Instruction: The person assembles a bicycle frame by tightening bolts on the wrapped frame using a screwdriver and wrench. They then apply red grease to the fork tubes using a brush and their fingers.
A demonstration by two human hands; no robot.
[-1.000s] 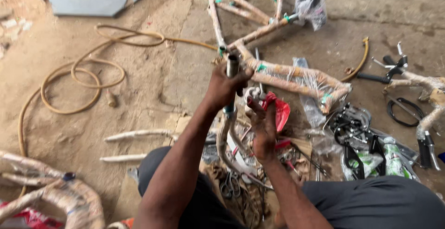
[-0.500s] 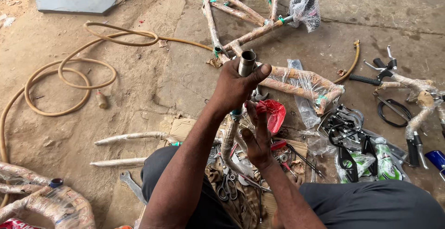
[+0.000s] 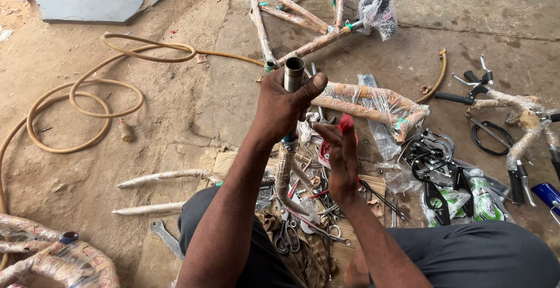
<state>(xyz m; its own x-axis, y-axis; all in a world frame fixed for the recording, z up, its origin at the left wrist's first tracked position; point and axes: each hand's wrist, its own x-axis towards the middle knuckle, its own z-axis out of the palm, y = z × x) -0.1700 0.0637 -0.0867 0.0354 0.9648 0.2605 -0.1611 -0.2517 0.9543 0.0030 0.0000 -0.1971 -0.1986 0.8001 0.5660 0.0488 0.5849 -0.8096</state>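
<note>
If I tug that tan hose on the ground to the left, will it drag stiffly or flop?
The tan hose lies in loose loops, so it is probably floppy and would uncoil rather than slide whole. It looks thin and likely light, though the gritty ground may drag on it.

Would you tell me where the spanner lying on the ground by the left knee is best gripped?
Probably the spanner is best gripped mid-shaft, from above: it lies flat on the ground, shaft bare, its lower end near the trouser leg.
</note>
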